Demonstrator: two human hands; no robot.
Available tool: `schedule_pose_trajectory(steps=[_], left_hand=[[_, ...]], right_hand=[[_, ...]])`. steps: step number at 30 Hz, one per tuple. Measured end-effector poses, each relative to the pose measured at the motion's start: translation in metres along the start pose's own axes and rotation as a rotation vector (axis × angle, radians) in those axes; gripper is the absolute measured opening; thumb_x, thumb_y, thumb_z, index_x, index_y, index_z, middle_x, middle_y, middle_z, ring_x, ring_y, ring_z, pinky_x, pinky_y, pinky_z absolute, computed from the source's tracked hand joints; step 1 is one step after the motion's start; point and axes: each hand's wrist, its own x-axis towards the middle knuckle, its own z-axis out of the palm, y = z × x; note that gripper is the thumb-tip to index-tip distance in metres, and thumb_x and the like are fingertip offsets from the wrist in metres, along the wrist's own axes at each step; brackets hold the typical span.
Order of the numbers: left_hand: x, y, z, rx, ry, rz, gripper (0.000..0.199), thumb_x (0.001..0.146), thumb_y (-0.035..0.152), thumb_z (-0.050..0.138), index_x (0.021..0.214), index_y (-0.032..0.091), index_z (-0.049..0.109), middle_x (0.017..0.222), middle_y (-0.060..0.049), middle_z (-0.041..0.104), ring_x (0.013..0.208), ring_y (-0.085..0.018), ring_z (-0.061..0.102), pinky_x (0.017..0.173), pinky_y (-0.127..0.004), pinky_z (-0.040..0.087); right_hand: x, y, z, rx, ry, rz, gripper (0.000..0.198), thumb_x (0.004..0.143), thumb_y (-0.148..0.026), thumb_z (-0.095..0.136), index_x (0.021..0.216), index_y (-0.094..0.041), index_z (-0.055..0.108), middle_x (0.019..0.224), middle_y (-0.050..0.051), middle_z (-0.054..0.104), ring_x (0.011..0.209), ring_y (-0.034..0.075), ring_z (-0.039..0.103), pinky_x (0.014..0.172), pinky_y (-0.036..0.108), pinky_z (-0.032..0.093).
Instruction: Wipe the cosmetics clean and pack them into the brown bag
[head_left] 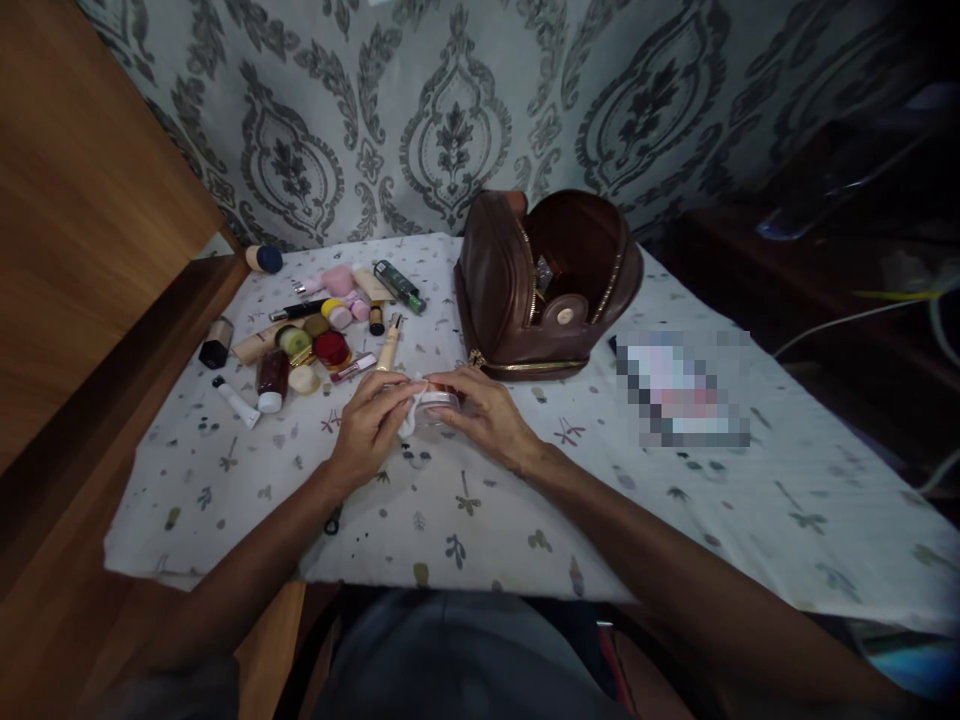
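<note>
Near the middle of the table, my right hand (487, 412) grips a small round clear jar (437, 400) with a coppery top. My left hand (371, 420) pinches a white wipe (409, 418) against the jar's left side. Just beyond my left hand lies a slim beige tube (389, 345). Left of it are a lip gloss tube (352, 368), a red jar (331, 349) and a dark red bottle with a white cap (271, 380). Behind my right hand stands a brown cosmetic bag (495, 290), unzipped, its inside mostly dark.
More cosmetics cluster at the left, among them a green bottle (400, 286), a white tube (236, 402) and a black-capped bottle (216, 342). A blurred-out flat item (679, 390) lies at the right. The patterned tablecloth (510, 530) ends at the front edge; a wooden panel (90, 200) rises at the left.
</note>
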Motion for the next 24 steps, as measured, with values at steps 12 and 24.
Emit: schedule_pose_trajectory(steps=[12,24], left_hand=[[-0.007,-0.011,0.000,-0.025,-0.023,-0.076,0.027,0.096,0.019,0.052,0.118,0.021,0.068,0.103,-0.007,0.066,0.097,-0.017,0.063,0.086,-0.032,0.052],[-0.007,-0.014,0.001,-0.060,-0.028,-0.134,0.025,0.095,0.024,0.055,0.115,0.020,0.069,0.103,-0.008,0.071,0.096,-0.018,0.066,0.086,-0.034,0.052]], right_hand=[[0.006,0.000,-0.017,-0.017,-0.063,0.085,0.032,0.089,-0.037,0.066,0.115,-0.019,0.065,0.102,0.008,0.067,0.090,0.020,0.062,0.070,0.028,0.051],[0.003,0.009,-0.015,0.096,-0.044,0.145,0.038,0.091,-0.038,0.062,0.126,-0.022,0.063,0.120,0.007,0.068,0.100,0.022,0.064,0.080,0.032,0.052]])
